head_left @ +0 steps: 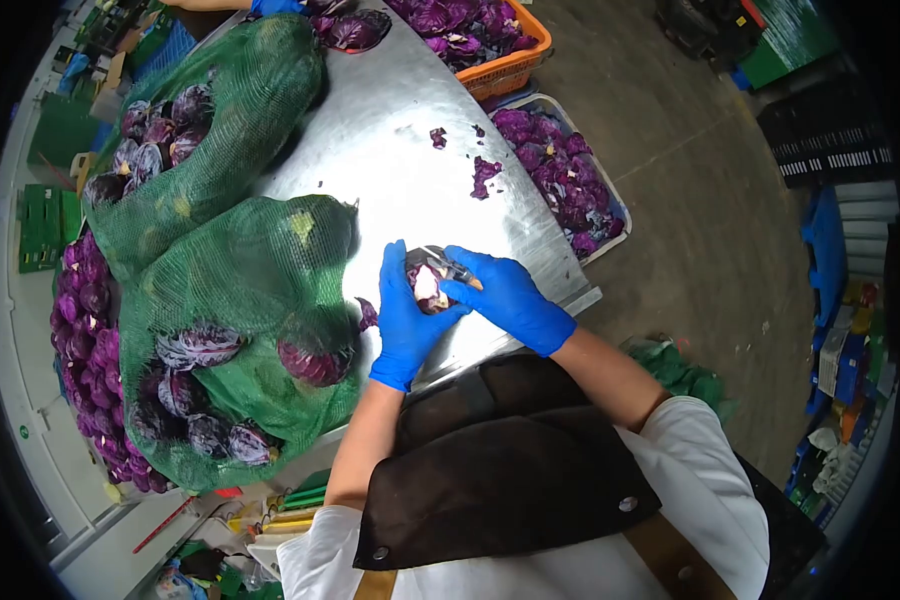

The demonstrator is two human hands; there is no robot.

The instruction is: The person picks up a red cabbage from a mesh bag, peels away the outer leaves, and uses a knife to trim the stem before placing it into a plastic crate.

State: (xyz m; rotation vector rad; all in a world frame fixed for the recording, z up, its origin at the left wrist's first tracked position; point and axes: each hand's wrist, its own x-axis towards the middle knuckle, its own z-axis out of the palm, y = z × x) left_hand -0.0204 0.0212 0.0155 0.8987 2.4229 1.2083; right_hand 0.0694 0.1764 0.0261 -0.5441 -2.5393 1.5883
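My left hand, in a blue glove, is wrapped round a red cabbage above the metal table. The cabbage's pale cut base faces up. My right hand, also gloved in blue, grips a small knife against the cabbage's right side; its handle is mostly hidden by the fingers. A loose purple leaf lies left of my left hand. Close by on the left, a green mesh sack covers part of a heap of red cabbages.
A second mesh sack of cabbages lies farther back. Leaf scraps lie on the metal table. Past its right edge stand an orange crate and a pale crate of purple leaves. Another person's gloved hand shows at the top.
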